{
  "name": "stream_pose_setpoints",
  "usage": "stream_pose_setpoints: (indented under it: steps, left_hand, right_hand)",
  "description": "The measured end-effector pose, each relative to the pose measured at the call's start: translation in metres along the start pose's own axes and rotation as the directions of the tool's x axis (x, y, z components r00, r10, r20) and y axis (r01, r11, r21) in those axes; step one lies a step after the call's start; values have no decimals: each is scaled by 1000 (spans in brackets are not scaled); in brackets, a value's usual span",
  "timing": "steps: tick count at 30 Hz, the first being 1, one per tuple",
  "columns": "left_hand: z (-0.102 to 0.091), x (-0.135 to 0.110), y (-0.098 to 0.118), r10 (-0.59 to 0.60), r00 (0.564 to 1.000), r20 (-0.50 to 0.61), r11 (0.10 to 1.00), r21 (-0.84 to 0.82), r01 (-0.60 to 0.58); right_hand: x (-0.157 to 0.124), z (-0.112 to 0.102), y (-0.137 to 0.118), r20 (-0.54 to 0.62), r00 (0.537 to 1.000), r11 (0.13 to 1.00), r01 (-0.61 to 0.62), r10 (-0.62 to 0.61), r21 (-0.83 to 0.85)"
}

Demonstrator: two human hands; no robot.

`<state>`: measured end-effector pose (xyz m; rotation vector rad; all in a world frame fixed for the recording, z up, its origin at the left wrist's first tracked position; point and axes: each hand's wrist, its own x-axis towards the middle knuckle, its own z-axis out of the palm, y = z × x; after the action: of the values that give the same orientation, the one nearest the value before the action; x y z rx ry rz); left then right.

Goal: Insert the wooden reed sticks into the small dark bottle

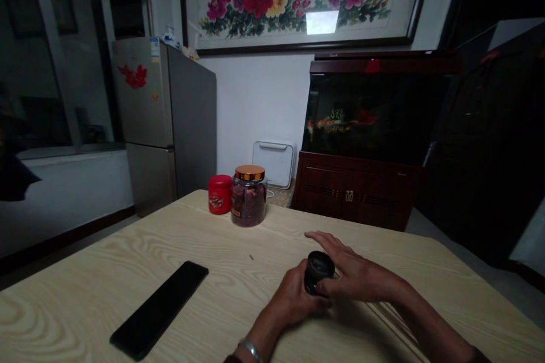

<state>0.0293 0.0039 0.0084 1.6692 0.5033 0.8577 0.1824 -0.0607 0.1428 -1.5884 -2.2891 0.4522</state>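
Observation:
A small dark container with a round black top (320,264) stands upright, just above or on the wooden table (238,306); I cannot tell which. My left hand (292,294) is closed around its left and near side. A silver bangle (250,350) circles that wrist. My right hand (355,272) is on the container's right, its thumb touching the near side while the fingers stretch out past the far side. Several thin, pale sticks (394,323) run beneath my right forearm, their far ends hidden by the hand.
A black phone (159,311) lies at the left. Toward the back edge stand a red canister (219,195) and a copper-lidded jar (249,198). A tiny brown scrap (251,257) lies mid-table. Beyond are a fridge (145,102) and a fish tank (370,119).

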Motion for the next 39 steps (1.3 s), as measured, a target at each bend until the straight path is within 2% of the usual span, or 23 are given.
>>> stream_pose_setpoints:
  steps: [4,6,9,11,13,15,17,19,21,23,28,30,32,34,36,39]
  left_hand:
    - [1,-1,-3,-32,999,-39,998,60,34]
    - [1,-1,-4,-50,998,-47,995,83,54]
    - [0,-1,-2,-46,997,-64,994,95,52]
    - [0,-1,-1,-33,997,-69,995,95,40]
    - [-1,-1,1,-28,997,-66,994,102,35]
    - [-1,-2,1,-43,997,-60,992,116,50]
    - [-2,-2,0,-69,996,-60,989,130,77]
    - [-2,-2,0,-84,994,-63,986,137,92]
    - [-2,-2,-1,-72,995,-67,988,132,81]
    - [-2,-2,0,-53,996,-71,990,124,62]
    - [-2,-3,0,-78,995,-66,988,129,86]
    - [-2,-3,-1,-79,995,-65,989,123,86]
    - [-2,-3,-1,-54,996,-76,992,112,62]
    - [-2,-3,-1,-32,996,-83,994,106,41]
    - [-2,-3,-1,-32,996,-80,993,111,41]
    - [-3,-3,-1,-48,996,-71,991,121,57]
  right_hand:
    - [6,5,-8,-95,988,960,-141,121,-243]
    - [9,4,-10,-81,990,949,-135,117,-284]
    - [10,-5,-10,92,996,992,25,-14,-125]
    - [8,-11,-11,168,984,998,66,-65,2]
    - [8,-12,-12,148,989,1000,0,0,-3]
    - [9,-10,-12,79,991,989,-102,111,-109]
    - [10,-7,-12,52,985,968,-154,167,-200]
    - [10,-6,-11,98,988,976,-96,117,-195]
    - [9,-8,-9,168,986,995,6,11,-101]
    - [8,-9,-7,182,983,999,33,-27,-32]
    - [9,-4,-4,52,985,972,-152,164,-179]
    - [10,-4,-4,65,989,974,-121,136,-193]
    - [9,-6,-5,135,991,992,-8,25,-127]
    - [7,-8,-6,170,985,998,46,-37,-48]
    - [7,-9,-7,148,989,999,-5,13,-53]
    - [9,-3,-5,66,992,983,-97,108,-157]
